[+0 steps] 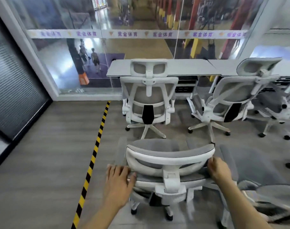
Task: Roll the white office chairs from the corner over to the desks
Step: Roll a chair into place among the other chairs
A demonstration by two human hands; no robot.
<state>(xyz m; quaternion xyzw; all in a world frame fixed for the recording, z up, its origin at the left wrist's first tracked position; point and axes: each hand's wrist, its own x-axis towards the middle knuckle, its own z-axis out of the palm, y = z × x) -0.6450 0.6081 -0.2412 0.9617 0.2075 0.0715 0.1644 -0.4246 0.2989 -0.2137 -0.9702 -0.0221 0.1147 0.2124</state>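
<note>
Two grips flank the near chair [171,185]: left grip [118,180] flat on its edge, right grip [219,169] clasping headrest [170,157]; striped tape [93,156] alongside

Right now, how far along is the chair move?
Done: the left chair and right chair stand at the desks. In hand: the third chair, short of the desks; right hand grips its headrest, left hand touches its left side. Left: roll it in; more chairs show at lower right.
</note>
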